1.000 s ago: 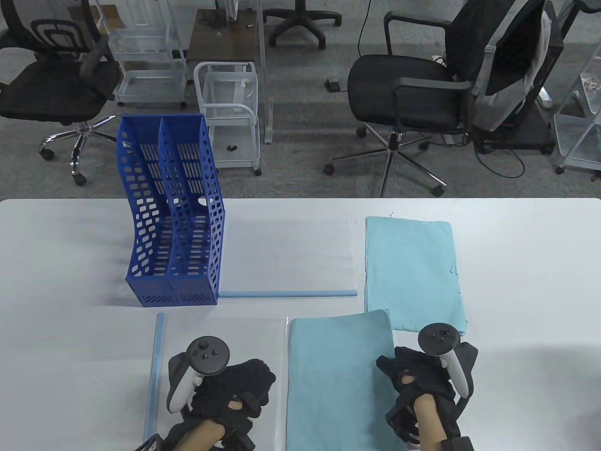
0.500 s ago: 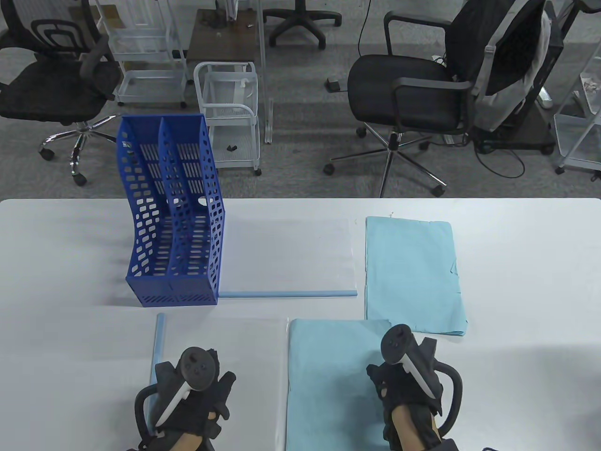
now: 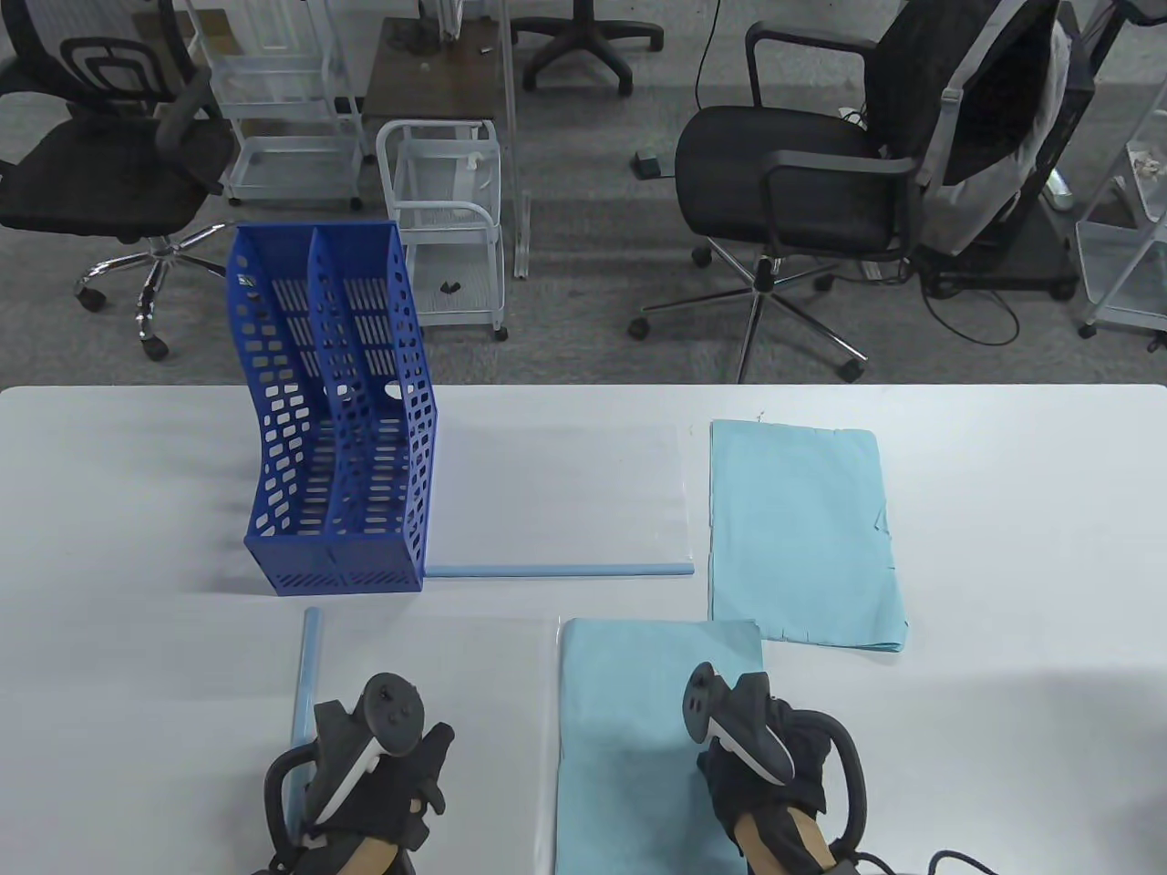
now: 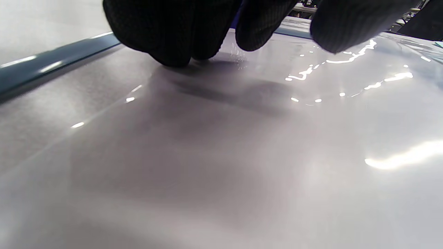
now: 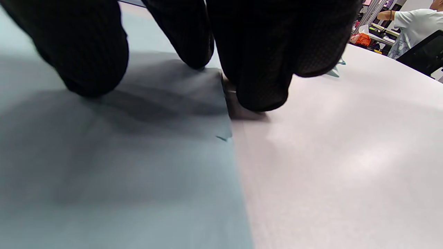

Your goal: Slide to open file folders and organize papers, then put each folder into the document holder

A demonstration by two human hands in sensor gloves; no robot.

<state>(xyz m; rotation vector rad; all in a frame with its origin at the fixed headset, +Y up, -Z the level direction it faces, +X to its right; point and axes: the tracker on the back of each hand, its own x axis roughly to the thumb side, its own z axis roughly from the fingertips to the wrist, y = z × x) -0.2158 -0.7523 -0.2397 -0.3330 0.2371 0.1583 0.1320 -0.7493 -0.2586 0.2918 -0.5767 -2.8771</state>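
Blue paper stack (image 3: 638, 729) under right hand (image 3: 766, 775)

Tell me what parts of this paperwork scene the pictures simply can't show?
- Table view: the near blue paper stack runs off the bottom edge; the right hand covers its right side.
- Table view: the tracker hides the left hand fingers.
- Left wrist view: glare blurs the clear folder.
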